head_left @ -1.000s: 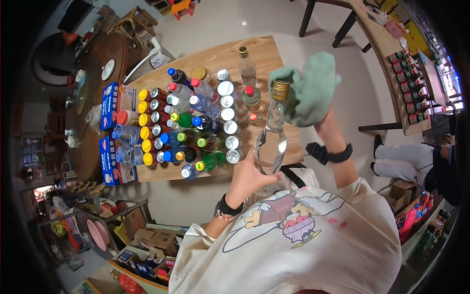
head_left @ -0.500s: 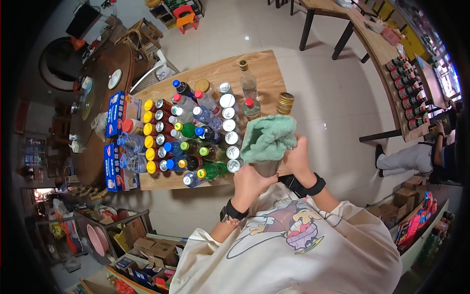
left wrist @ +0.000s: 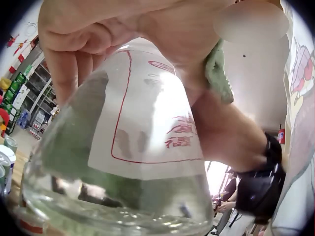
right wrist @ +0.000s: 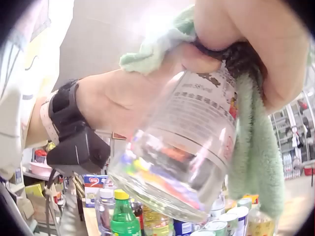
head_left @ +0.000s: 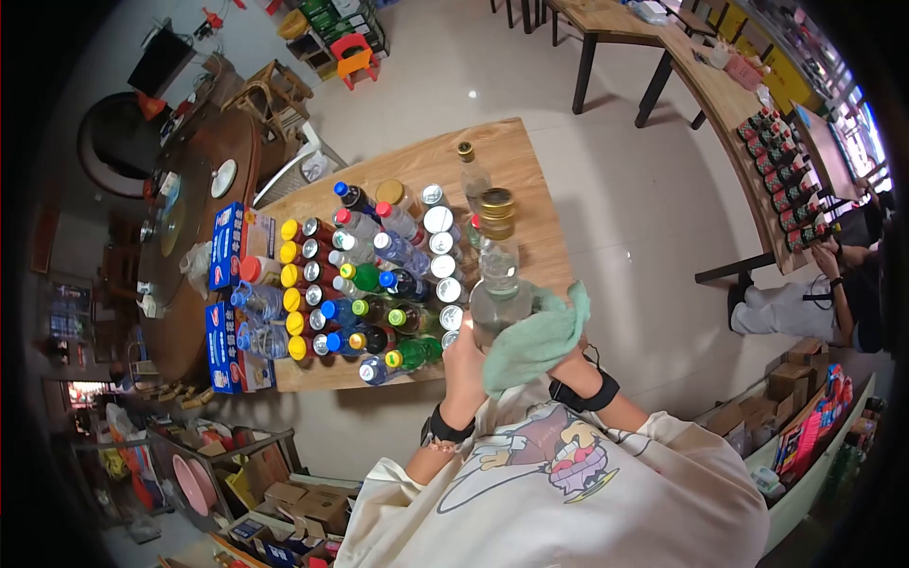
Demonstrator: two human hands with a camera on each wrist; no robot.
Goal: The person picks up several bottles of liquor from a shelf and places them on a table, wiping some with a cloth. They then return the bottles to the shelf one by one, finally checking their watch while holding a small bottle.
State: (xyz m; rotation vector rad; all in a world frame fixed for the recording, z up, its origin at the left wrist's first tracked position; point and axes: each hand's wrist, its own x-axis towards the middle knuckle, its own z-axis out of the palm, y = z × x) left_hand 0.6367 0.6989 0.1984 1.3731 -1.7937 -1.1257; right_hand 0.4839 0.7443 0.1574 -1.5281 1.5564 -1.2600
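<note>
A clear glass bottle with a gold cap stands out in front of the chest, cap away from the body. The left hand grips its side; in the left wrist view that hand's fingers curl round the bottle, whose label has red print. The right hand holds a green cloth against the bottle, largely hidden by the cloth in the head view. In the right wrist view the cloth hangs from the right hand beside the labelled bottle.
Rows of bottles and cans stand on the wooden table, with a gold-capped bottle near its far end. Blue boxes line the left edge. A person stands at the right, by another table with dark bottles.
The cloth has moved down from over the bottle's upper part to its lower side, uncovering the neck. The bottle has shifted left in the head view, and the right hand has lowered.
</note>
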